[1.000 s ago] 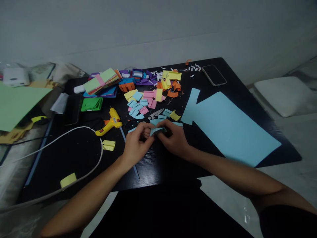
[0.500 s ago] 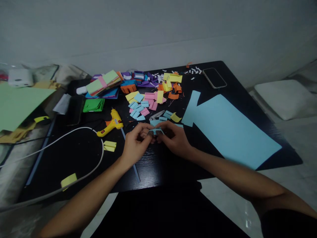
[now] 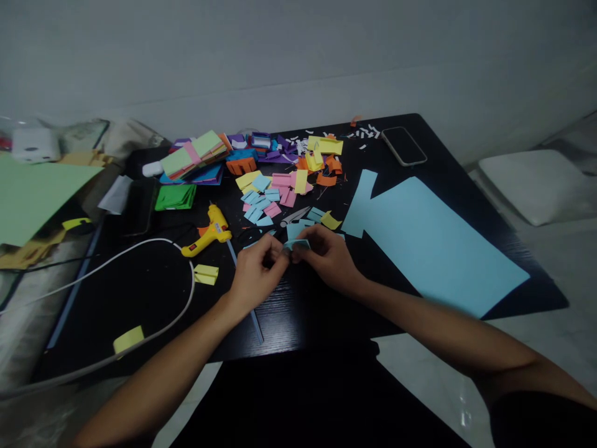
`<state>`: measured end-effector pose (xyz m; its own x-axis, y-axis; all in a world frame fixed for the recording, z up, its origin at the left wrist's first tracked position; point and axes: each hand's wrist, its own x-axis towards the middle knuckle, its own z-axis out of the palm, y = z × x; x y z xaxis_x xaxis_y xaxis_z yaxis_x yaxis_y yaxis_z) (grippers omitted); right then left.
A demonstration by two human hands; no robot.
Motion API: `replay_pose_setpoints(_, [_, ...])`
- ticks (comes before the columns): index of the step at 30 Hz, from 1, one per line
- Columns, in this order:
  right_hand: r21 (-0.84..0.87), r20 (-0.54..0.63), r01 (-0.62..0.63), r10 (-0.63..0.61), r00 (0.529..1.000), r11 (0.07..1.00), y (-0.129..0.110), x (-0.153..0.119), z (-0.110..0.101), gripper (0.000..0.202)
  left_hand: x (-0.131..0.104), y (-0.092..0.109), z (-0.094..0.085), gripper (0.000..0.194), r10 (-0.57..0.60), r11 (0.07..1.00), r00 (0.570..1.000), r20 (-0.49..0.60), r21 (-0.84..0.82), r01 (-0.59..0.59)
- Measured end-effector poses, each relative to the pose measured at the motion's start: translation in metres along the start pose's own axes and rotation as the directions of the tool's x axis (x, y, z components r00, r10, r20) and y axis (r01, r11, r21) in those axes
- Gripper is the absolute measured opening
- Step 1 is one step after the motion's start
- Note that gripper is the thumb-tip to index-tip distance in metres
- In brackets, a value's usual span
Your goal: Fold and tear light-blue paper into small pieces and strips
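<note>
Between my hands, over the front of the black table (image 3: pixel 298 323), is a small light-blue paper piece (image 3: pixel 298 243). My left hand (image 3: pixel 259 267) is closed on its left end, thumb and fingertips pinched together. On its right end my right hand (image 3: pixel 326 258) is closed too, with the thumb below. Fingers cover part of the piece. Just beyond lies another light-blue paper piece (image 3: pixel 295 230), and the scissors (image 3: pixel 295 216) rest behind it. Small folded blue papers (image 3: pixel 255 205) and pink ones (image 3: pixel 283 180) are piled farther back.
A yellow glue gun (image 3: pixel 212 233) with its stick lies left of my hands, near a white cable (image 3: pixel 192 292). Large blue sheets (image 3: pixel 438 242) cover the right side. A phone (image 3: pixel 403 146) lies at the back right. Stacked coloured papers (image 3: pixel 196 155) stand back left.
My fingers have shifted on the blue paper piece, which now shows more of its surface and tilts upward at the right. My hands stay in nearly the same place.
</note>
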<state>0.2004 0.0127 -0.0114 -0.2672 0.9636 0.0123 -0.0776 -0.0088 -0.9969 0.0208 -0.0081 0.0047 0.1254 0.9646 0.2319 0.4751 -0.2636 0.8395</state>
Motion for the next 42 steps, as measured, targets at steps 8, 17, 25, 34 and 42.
replay_pose_setpoints(8, [0.046, -0.016, -0.010, 0.011, 1.000, 0.999, 0.004, 0.002, -0.002, 0.039, -0.004, -0.004, 0.002, 0.013, 0.069, 0.993, 0.996, 0.062, 0.094, -0.075])
replay_pose_setpoints(17, [0.105, -0.023, -0.093, 0.096, 0.995, 0.990, 0.002, 0.005, -0.004, 0.035, -0.002, -0.001, -0.003, 0.008, 0.094, 0.993, 0.990, 0.103, 0.066, -0.101])
replay_pose_setpoints(25, [0.278, 0.071, -0.269, 0.259, 0.963, 0.922, 0.001, 0.005, -0.004, 0.024, 0.001, -0.007, -0.006, 0.016, -0.002, 0.998, 0.998, 0.061, -0.068, 0.006])
replay_pose_setpoints(34, [0.254, 0.094, -0.224, 0.207, 0.974, 0.941, 0.000, 0.003, -0.003, 0.024, 0.001, -0.012, -0.003, 0.023, -0.085, 0.975, 0.990, 0.113, -0.196, 0.106])
replay_pose_setpoints(42, [0.137, 0.053, -0.143, 0.137, 0.989, 0.980, -0.002, 0.002, -0.003, 0.017, 0.000, -0.004, -0.006, 0.023, 0.096, 0.995, 0.985, 0.141, -0.047, -0.090])
